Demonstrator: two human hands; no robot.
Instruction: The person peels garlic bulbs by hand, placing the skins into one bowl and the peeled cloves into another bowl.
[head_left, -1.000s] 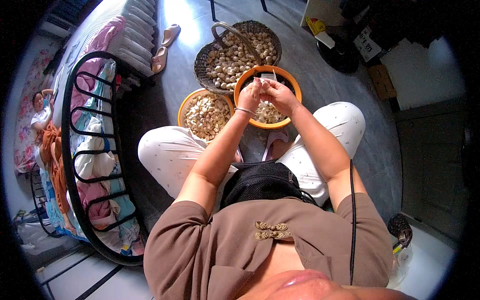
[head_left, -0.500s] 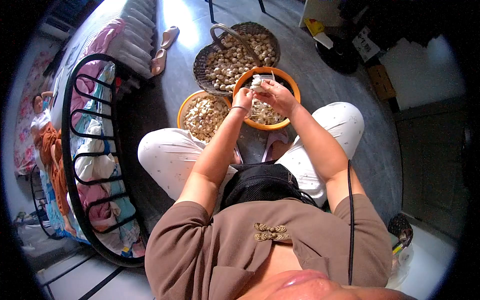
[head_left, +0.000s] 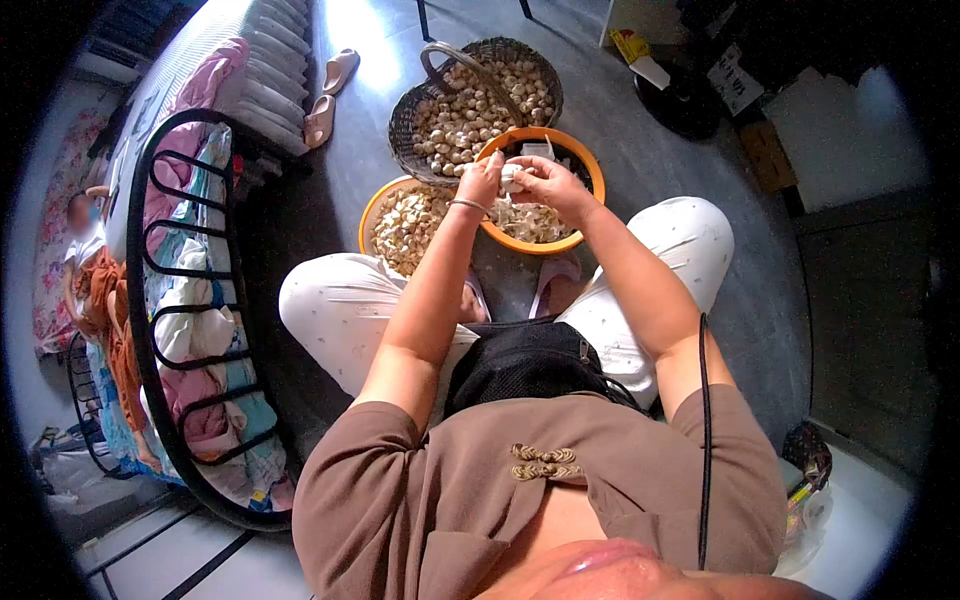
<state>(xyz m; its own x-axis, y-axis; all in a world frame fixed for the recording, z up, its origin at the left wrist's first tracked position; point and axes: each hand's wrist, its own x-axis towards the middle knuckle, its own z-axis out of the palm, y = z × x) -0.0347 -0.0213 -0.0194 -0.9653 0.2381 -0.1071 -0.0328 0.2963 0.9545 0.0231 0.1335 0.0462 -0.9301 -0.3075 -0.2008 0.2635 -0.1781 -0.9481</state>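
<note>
My right hand [head_left: 556, 190] pinches a whitish garlic bulb [head_left: 512, 178] over an orange-rimmed basin [head_left: 597, 180]. On the bulb's left side, my left hand [head_left: 479, 184] has its fingers closed against it; some fingertips are hidden. Papery garlic skins [head_left: 535, 222] lie in the basin, along with a small white container [head_left: 538, 150] near its far side. Left of it stands a second orange-rimmed bowl [head_left: 366, 222], full of loose garlic cloves [head_left: 408, 222]. Behind both, whole garlic bulbs [head_left: 462, 120] fill a dark wicker basket [head_left: 402, 135] with an arched handle.
A black metal bed frame [head_left: 140, 270] with bedding rises on the left, where another person [head_left: 98, 260] reclines. Pale slippers [head_left: 320, 122] lie on the grey floor [head_left: 360, 90]. At the back right are a black round object [head_left: 680, 108] and a cardboard box [head_left: 765, 155].
Both hands stay at the garlic bulb, with the left hand's fingers now pointing more upward and the right hand slightly lower. The view has shifted slightly.
</note>
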